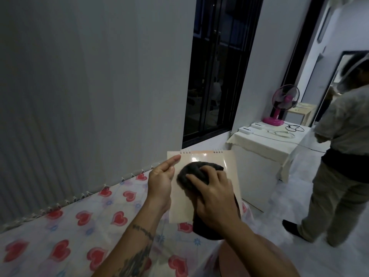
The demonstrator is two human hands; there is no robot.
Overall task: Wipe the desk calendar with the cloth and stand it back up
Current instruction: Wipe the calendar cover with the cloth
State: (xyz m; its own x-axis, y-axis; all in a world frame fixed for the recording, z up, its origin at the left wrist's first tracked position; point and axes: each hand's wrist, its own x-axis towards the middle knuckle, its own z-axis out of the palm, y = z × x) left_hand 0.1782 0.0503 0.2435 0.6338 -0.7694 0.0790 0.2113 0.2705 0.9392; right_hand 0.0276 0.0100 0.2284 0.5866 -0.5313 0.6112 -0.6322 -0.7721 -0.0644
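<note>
The desk calendar (pixel 229 166) is a pale peach, glossy, spiral-bound card, held up off the table in front of me. My left hand (pixel 160 181) grips its left edge, thumb on the front near the top rings. My right hand (pixel 214 193) presses a dark grey cloth (pixel 191 174) against the middle of the calendar's face. More of the cloth hangs down below my right palm, past the calendar's lower edge. The calendar's lower part is hidden behind my hands.
A table with a heart-patterned cloth (pixel 65 232) runs along a grey wall below me. To the right stands a white cabinet (pixel 259 170) with a pink fan (pixel 279 104) and cables. Another person (pixel 339 156) stands on the floor at far right. A dark window (pixel 215 66) is ahead.
</note>
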